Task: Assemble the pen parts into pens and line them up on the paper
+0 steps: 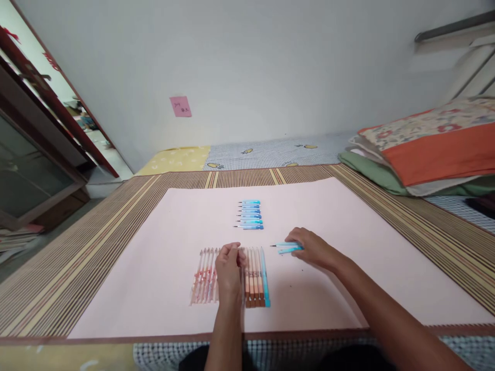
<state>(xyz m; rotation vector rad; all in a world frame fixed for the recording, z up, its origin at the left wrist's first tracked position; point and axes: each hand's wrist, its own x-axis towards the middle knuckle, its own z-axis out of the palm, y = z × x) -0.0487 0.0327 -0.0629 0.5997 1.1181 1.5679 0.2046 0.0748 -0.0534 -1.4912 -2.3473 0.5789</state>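
Observation:
My right hand (pixel 308 246) is closed around the end of a slim blue pen (pixel 284 245) with a thin dark tip pointing left. A second short blue piece (pixel 288 251) lies just below that pen, against my fingers. My left hand (pixel 231 260) is over the middle of a row of pens, fingers curled in; whatever is in them is hidden. Pale pens with red patterns (pixel 203 278) stick out to its left. To its right are peach pens with brown ends (pixel 255 278), then one light-blue pen (pixel 265 278). Farther back, several short blue pens (pixel 250 214) lie stacked in a column, dark tips left.
The pens lie on a large pale pink sheet (pixel 139 278) over a striped mat (pixel 116 221). Folded bedding with an orange border (pixel 444 154) is piled at the right. A pink note (pixel 180 106) sticks to the wall behind. Small dark specks dot the sheet near my right hand.

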